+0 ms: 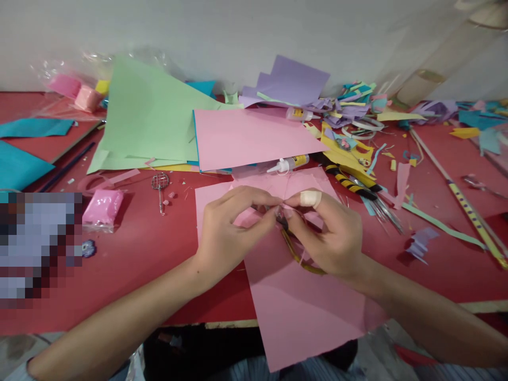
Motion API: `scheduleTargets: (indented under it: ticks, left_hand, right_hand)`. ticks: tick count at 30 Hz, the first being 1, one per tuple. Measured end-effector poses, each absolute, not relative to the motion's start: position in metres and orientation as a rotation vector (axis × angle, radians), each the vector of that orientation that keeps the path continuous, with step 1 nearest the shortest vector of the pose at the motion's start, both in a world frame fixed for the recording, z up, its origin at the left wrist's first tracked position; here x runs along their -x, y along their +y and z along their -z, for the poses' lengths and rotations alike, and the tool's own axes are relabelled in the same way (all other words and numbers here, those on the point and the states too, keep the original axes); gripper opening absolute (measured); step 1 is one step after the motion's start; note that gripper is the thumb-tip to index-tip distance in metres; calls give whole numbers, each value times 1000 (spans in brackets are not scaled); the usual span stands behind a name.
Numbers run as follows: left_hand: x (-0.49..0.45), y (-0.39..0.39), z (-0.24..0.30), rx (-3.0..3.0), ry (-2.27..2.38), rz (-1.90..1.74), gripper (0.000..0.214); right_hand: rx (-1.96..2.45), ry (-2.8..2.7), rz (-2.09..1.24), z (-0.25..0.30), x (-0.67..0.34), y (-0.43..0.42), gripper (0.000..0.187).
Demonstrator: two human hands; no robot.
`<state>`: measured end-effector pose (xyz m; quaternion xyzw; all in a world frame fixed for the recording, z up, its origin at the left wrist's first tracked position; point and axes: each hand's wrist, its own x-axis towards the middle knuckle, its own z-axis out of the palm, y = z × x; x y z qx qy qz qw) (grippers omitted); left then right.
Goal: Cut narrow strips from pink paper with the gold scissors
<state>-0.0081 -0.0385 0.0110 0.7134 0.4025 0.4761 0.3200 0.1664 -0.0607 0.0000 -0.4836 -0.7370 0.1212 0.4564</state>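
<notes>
My left hand and my right hand meet above the pink paper. Thumb and forefinger of each are pinched together, with the fingertips almost touching. Something small and pinkish sits between them, too hidden to name. A pale bandage wraps one finger of my right hand. Just below the fingertips lies a tool with a dark head and thin yellow handles, probably pliers, partly covered by my right hand. The pink paper hangs over the table's front edge.
Beyond my hands lie glue bottles, a pink sheet and a green sheet. Yellow-black pliers and paper scraps are rightward. Leftward are a small metal whisk-like piece and a pink clay packet.
</notes>
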Motion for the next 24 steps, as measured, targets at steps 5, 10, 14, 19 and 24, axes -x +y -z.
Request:
scheduleTargets:
  ticks: [5, 10, 14, 19, 24]
  left_hand:
    - [9, -39, -12, -2007, 1081, -1274, 11]
    - [10, -37, -11, -2062, 1087, -1305, 11]
    - [10, -36, -9, -2092, 1086, -1335, 9]
    - [9, -36, -9, -2095, 1086, -1326, 10]
    - [9, -36, -9, -2083, 1083, -1320, 10]
  right_hand:
    - [1223, -1800, -382, 1, -167, -62, 7]
    - [1212, -1789, -441, 1, -166, -62, 10]
    - [1199, -1785, -456, 1, -165, -61, 11]
    - [1176, -1770, -452, 0, -164, -60, 12]
    - [1204, -1749, -460, 0, -163, -61, 10]
